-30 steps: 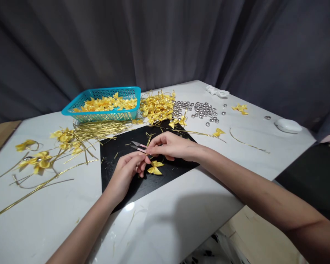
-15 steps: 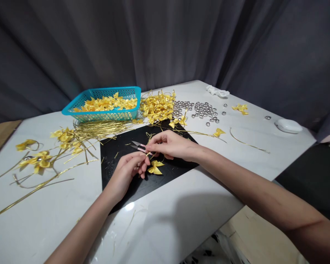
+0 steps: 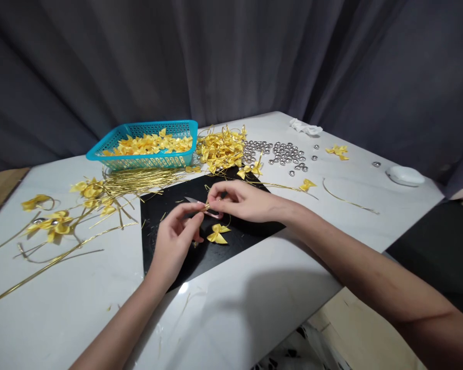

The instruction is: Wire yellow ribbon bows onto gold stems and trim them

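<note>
My left hand (image 3: 177, 228) and my right hand (image 3: 241, 201) meet over a black mat (image 3: 239, 239). The fingertips of both pinch a gold cord (image 3: 206, 207), its middle partly hidden by the fingers. Just below hangs or lies a yellow ribbon bow (image 3: 218, 234), with a thin strand curving up from it toward my right hand. Small scissors (image 3: 215, 215) with pinkish handles lie on the mat behind my fingers, partly covered by them; the blades point left.
A turquoise basket (image 3: 142, 163) of yellow bows stands at the back left. Beside it are a heap of corded bows (image 3: 221, 149) and silvery beads (image 3: 287, 153). Gold cords (image 3: 142, 180) lie before the basket. A white mouse-shaped object (image 3: 405, 176) sits far right.
My left hand has risen slightly, its thumb and index now at the cord beside my right fingertips. My right hand has shifted slightly right. The bow below has stayed put.
</note>
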### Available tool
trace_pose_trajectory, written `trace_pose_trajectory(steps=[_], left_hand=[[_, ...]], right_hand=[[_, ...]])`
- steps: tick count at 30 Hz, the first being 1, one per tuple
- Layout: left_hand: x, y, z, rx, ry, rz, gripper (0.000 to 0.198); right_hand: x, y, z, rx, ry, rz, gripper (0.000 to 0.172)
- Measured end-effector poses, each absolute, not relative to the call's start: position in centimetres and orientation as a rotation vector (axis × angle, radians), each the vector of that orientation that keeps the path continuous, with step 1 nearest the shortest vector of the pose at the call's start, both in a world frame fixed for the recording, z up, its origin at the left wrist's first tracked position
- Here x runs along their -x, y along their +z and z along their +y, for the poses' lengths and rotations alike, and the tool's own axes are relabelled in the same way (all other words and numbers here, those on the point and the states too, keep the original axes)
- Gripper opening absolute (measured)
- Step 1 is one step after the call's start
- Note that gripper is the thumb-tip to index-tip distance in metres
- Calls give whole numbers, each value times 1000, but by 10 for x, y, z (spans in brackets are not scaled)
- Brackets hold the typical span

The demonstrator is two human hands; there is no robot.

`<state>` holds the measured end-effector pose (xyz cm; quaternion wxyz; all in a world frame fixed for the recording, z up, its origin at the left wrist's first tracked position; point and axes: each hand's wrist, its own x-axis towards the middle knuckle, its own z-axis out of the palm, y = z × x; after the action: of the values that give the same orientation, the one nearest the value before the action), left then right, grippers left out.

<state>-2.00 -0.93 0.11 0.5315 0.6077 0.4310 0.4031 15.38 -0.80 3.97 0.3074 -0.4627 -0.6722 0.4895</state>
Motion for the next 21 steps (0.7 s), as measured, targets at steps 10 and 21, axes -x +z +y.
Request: trace_pose_trajectory(steps=[10,21], left_hand=[[15,7,-26,-2424,462,1619,27],[22,0,-14,-2408,483,1203,34]], right_hand=[[-174,51,-6,1177,990,-1818,7],[-163,48,-9,1302,960,-1870,12]])
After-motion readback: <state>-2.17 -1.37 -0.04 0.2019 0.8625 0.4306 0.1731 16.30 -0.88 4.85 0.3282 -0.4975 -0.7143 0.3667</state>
